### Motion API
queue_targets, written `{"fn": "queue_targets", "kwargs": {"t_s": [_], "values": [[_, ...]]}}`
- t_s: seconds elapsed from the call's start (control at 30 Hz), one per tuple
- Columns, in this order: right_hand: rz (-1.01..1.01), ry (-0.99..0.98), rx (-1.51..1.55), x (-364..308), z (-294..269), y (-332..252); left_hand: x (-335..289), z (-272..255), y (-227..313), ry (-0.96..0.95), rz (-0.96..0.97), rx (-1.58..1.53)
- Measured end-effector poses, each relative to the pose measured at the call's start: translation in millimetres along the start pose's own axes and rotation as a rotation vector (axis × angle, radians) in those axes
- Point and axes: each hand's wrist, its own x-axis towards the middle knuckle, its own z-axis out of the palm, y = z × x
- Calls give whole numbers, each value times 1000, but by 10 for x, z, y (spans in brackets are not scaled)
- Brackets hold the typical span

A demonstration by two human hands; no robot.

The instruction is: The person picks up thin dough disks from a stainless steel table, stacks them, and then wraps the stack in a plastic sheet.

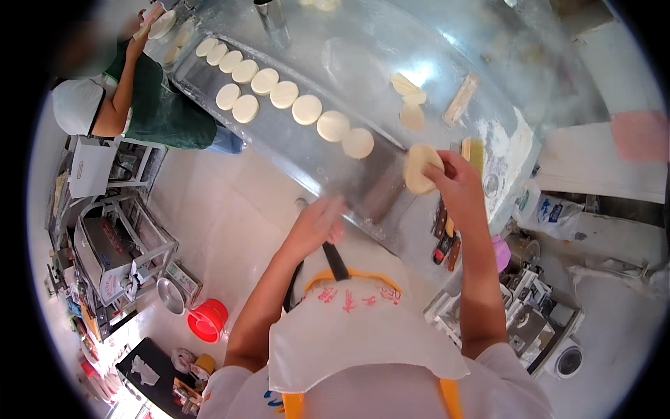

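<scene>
Between the thumb and fingers of my right hand [460, 185] is a flat pale dough round [419, 170], held up over the right end of a long metal tray [279, 153]. In the tray lie several more rounds, one long row plus a pair at the left; the nearest dough round [358, 143] ends that row. My left hand [317, 223] hovers by the tray's near edge, apart from the dough. Its fingers are blurred by motion, and nothing shows clearly in them.
Loose dough pieces [412, 115], a wooden stick [461, 100], a brush [477, 155] and several handled tools [447, 241] lie on the metal table. A metal cup [273, 22] stands behind the tray. Far left, a person in a green apron [164, 112] handles dough. A red bucket [207, 321] sits lower left.
</scene>
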Motion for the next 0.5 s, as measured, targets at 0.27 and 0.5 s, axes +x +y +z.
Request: {"fn": "queue_targets", "kwargs": {"t_s": [0.27, 0.5], "values": [[48, -330, 243, -384, 120, -499, 470, 515, 496, -311, 41, -790], [22, -277, 243, -389, 288, -74, 132, 602, 720, -404, 101, -885]]}}
